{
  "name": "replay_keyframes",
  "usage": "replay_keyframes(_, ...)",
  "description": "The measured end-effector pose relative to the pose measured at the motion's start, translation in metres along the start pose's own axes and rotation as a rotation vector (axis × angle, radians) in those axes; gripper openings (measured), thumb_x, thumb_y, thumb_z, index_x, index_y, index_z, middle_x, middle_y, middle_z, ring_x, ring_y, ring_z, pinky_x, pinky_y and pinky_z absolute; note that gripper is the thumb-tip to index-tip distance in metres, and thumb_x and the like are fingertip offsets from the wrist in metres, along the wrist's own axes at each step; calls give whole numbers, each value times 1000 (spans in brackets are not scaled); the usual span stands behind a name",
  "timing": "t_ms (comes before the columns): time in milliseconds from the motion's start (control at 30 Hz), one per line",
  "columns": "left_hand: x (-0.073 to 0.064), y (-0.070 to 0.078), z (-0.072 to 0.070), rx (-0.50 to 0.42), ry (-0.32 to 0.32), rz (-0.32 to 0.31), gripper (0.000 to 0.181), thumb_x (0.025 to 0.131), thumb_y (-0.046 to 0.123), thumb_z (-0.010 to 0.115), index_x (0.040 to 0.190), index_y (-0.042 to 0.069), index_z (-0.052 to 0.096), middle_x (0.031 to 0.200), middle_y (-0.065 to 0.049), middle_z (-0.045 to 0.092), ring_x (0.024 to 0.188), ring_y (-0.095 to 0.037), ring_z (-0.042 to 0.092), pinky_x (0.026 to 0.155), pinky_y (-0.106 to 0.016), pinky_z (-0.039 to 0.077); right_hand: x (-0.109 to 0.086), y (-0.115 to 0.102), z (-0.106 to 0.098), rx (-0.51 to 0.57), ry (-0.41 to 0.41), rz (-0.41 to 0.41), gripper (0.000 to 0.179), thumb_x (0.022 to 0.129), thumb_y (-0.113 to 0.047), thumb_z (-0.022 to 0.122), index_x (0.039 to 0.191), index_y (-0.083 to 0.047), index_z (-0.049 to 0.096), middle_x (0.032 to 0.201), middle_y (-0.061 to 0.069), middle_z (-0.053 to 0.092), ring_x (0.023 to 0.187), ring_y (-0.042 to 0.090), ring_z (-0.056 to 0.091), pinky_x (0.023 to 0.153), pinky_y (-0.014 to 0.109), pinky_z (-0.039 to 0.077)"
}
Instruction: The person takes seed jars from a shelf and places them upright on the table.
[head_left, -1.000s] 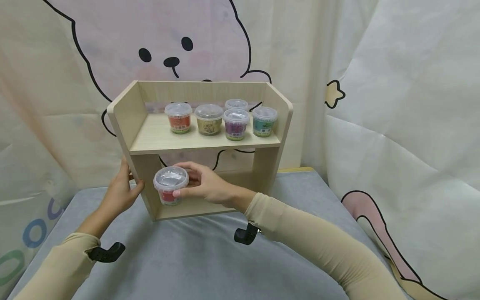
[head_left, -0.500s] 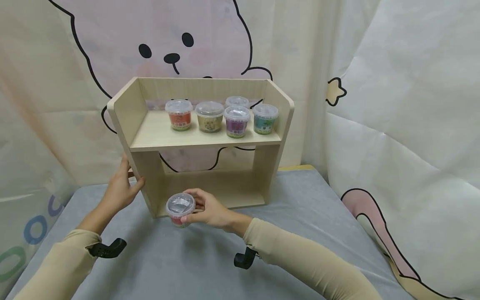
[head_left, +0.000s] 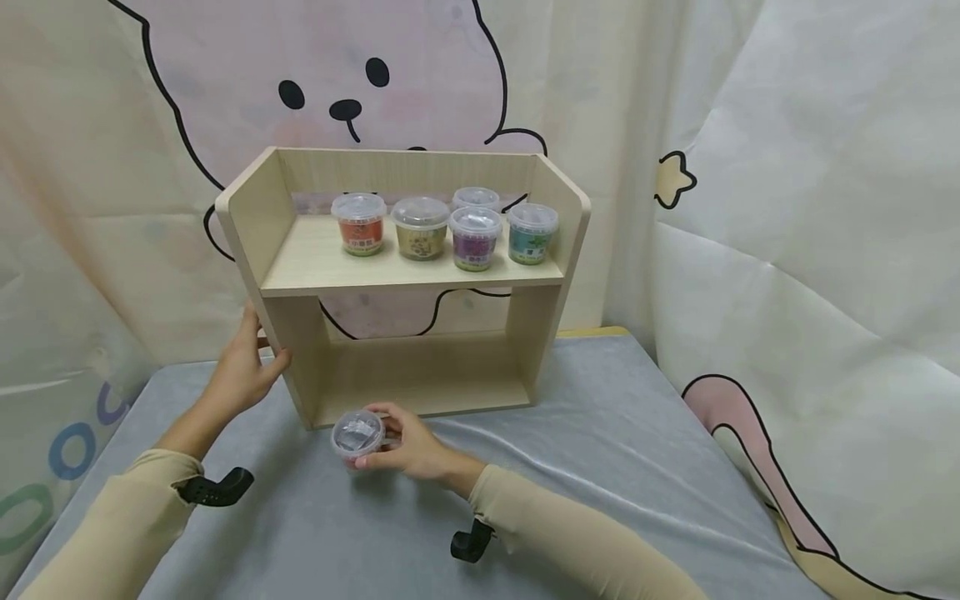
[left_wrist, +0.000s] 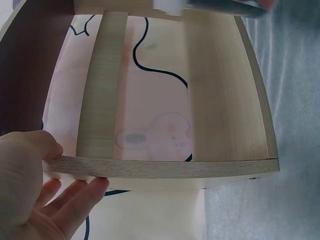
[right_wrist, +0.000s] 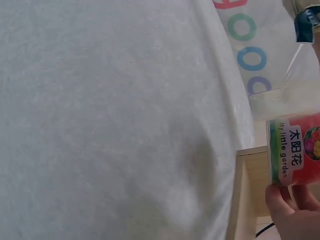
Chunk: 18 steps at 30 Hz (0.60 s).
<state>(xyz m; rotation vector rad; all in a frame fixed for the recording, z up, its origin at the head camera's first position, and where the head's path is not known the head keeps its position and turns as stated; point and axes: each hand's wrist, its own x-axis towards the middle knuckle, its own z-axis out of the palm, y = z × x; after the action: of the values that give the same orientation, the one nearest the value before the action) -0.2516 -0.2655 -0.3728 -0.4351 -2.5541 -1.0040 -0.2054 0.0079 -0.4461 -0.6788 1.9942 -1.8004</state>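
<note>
My right hand (head_left: pixel 416 450) holds a small plastic cup (head_left: pixel 357 433) with a clear lid between thumb and fingers, in front of the shelf's lower left corner. In the right wrist view the cup (right_wrist: pixel 295 150) shows a red label printed "My little garden" and flower pictures; part of it is cut off by the frame. My left hand (head_left: pixel 243 367) grips the left side panel of a pale wooden two-tier shelf (head_left: pixel 300 258). From the left wrist, thumb and fingers of that hand (left_wrist: pixel 30 195) lie on opposite faces of the panel's edge (left_wrist: pixel 165 169).
On the upper tier stand an orange-labelled cup (head_left: pixel 361 227), a yellow one (head_left: pixel 421 232), a purple one (head_left: pixel 474 242), a teal one (head_left: pixel 531 237) and another lidded cup (head_left: pixel 477 197) behind. A grey-blue cloth (head_left: pixel 600 433) covers the table. Printed curtains (head_left: pixel 600 100) hang close behind.
My right hand has brought the red-labelled cup out of the lower tier, down and toward me over the cloth. My left hand keeps its grip on the shelf's side.
</note>
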Motion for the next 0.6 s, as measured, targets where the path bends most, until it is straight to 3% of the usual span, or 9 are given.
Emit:
replay_keyframes(200, 3, 0, -1, -1, -9, 17, 94, 93, 0, 59, 162, 18, -2, 146, -40, 38, 111, -65, 56, 73, -66, 55, 3, 9, 5, -4, -48, 31, 67, 84, 7, 74, 145, -4, 47, 136, 19, 62, 115, 4, 60, 100, 22, 50)
replay_keyframes(600, 4, -1, -2, -20, -20, 10, 96, 93, 2, 61, 162, 19, -3, 147, -39, 38, 109, -64, 56, 74, -66, 54, 8, 27, 30, 24, 21, 64, 64, 78, 11, 78, 134, -6, 52, 116, 13, 69, 93, -3, 61, 83, 14, 51)
